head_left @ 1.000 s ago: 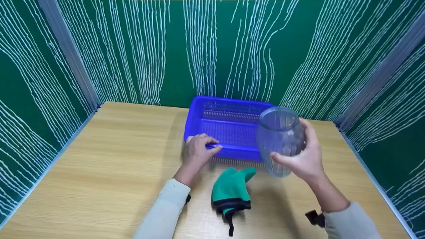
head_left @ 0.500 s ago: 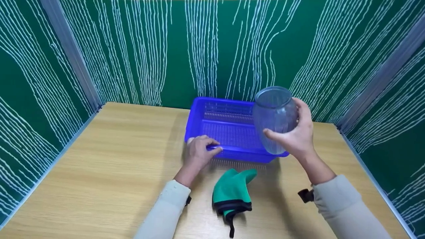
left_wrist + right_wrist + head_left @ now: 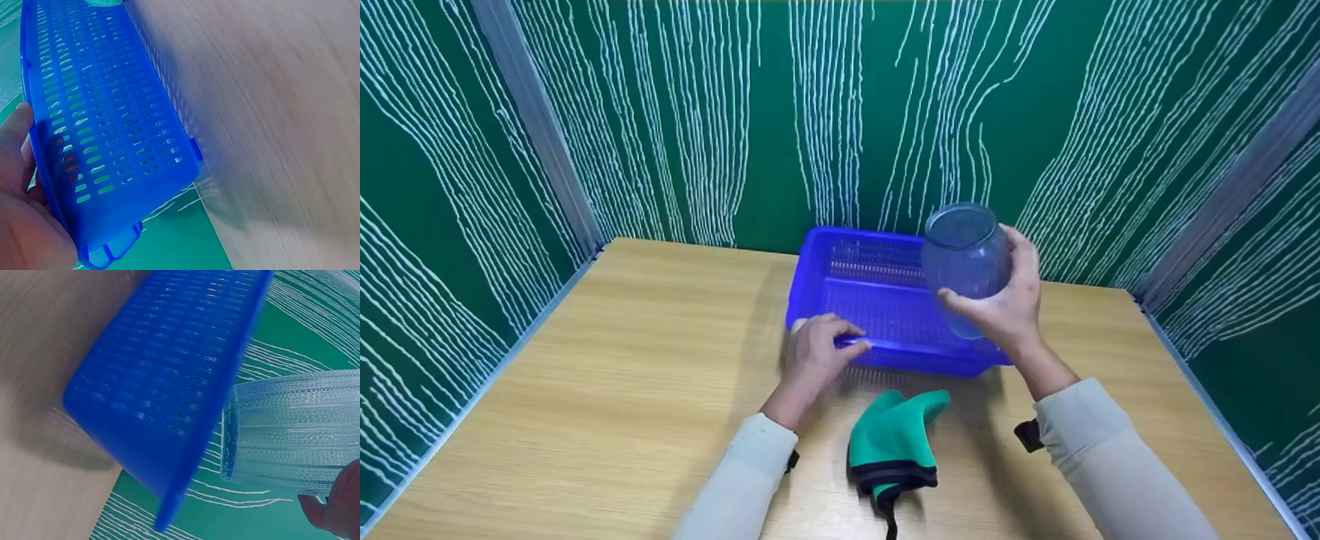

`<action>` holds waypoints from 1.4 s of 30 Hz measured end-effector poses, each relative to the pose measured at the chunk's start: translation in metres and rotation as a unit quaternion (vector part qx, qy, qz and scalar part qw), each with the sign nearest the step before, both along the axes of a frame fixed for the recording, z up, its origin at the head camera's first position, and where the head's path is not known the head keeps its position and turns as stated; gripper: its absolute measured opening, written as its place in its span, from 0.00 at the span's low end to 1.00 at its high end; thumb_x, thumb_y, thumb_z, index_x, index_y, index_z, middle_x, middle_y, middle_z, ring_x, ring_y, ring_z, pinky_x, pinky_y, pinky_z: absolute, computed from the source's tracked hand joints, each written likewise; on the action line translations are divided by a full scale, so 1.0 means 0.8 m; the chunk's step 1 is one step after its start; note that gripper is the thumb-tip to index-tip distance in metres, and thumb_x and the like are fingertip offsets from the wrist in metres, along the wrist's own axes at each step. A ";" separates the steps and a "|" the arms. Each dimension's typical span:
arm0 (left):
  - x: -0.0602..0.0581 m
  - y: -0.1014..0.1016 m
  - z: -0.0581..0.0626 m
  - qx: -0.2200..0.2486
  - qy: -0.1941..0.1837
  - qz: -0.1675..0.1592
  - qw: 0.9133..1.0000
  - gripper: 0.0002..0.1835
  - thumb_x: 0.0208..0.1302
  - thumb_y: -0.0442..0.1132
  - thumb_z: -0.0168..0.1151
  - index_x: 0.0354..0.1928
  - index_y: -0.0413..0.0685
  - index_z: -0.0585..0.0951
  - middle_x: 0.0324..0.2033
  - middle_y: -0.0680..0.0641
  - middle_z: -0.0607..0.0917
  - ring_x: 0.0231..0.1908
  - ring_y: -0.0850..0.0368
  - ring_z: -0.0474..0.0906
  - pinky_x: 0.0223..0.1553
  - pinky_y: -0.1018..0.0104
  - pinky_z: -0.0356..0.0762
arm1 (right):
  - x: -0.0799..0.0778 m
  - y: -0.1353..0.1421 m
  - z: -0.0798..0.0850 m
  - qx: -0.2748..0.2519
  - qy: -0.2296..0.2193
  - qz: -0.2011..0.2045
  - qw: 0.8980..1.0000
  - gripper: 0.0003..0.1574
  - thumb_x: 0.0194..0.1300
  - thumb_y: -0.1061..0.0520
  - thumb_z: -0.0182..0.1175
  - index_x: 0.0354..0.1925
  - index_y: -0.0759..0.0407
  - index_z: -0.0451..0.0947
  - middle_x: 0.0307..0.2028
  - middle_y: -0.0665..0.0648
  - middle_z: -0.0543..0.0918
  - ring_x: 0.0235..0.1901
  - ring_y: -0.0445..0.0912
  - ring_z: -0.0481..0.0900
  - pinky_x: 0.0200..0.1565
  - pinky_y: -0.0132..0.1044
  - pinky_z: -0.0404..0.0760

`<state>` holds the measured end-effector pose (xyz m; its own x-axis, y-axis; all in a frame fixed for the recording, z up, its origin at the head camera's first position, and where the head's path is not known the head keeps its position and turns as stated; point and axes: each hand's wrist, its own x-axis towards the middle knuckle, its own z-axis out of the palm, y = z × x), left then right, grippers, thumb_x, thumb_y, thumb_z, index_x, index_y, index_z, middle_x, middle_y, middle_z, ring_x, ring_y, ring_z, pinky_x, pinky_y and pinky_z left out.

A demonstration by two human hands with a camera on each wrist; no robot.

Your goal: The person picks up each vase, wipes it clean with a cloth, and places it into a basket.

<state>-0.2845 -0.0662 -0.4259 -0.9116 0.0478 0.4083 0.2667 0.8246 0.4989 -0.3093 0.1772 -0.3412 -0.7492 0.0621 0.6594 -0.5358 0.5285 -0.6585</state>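
A bluish clear glass vase (image 3: 960, 262) is upright in my right hand (image 3: 1006, 309), thumb on the near side and fingers around the right side. It hangs over the right part of a blue plastic basket (image 3: 919, 360). In the right wrist view, the ribbed, dotted vase (image 3: 292, 433) has its base above the rim of the basket (image 3: 152, 377). My left hand (image 3: 819, 351) grips the basket's near rim towards its left corner. The left wrist view has the thumb of that hand (image 3: 25, 214) at the rim, beside the slotted basket wall (image 3: 107, 112).
A green cloth mitt (image 3: 892, 435) with a black cuff and a loop lies on the wooden table (image 3: 660, 375), in front of the basket between my forearms. Green walls (image 3: 769, 150) with white wavy lines stand behind the basket and on both sides.
My right hand has carried the vase up and left, from the basket's front right side to above it. The left hand keeps its grip on the rim.
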 end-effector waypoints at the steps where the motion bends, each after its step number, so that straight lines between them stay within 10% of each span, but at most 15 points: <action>1: 0.000 0.000 0.000 0.000 -0.003 0.003 1.000 0.13 0.46 0.60 0.61 0.32 0.67 0.82 0.31 0.64 0.81 0.36 0.65 0.75 0.43 0.66 0.61 | -0.005 0.000 -0.005 0.003 0.000 -0.001 1.000 0.60 0.28 0.47 0.75 0.59 0.36 0.54 0.55 0.45 0.63 0.55 0.42 0.62 0.53 0.52 0.67; 42: -0.006 0.000 -0.006 0.006 0.010 0.008 1.000 0.13 0.46 0.63 0.59 0.31 0.69 0.81 0.29 0.65 0.79 0.35 0.67 0.72 0.45 0.66 0.60 | -0.072 -0.009 -0.069 0.093 -0.128 -0.041 0.986 0.66 0.27 0.28 0.66 0.63 0.41 0.48 0.59 0.51 0.60 0.57 0.50 0.59 0.55 0.57 0.61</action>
